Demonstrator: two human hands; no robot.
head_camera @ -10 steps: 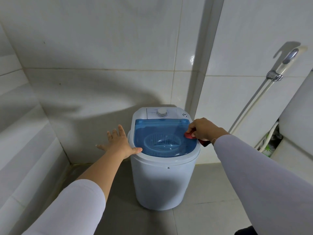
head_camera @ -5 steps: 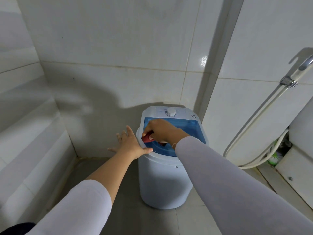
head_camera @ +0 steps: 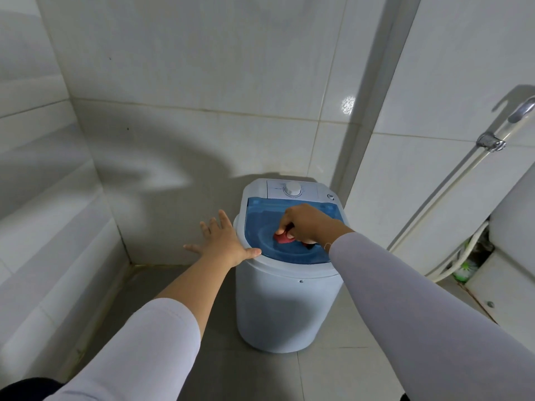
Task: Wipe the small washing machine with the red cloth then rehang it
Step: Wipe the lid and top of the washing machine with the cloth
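Observation:
A small white washing machine [head_camera: 285,308] with a clear blue lid [head_camera: 260,224] and a white dial stands on the grey floor in the corner. My right hand [head_camera: 307,224] presses a bunched red cloth [head_camera: 284,237] onto the middle of the blue lid; most of the cloth is hidden under the fingers. My left hand [head_camera: 224,241] rests flat against the machine's left rim, fingers spread and thumb on the rim's front edge.
White tiled walls close in on the left and behind the machine. A spray hose with a metal holder [head_camera: 490,141] runs down the right wall. A white fixture [head_camera: 512,250] stands at the right edge, with a green brush [head_camera: 464,269] beside it.
My right hand has swept the cloth from the lid's right edge to its left side, then back to the middle. My left hand has stayed on the left rim.

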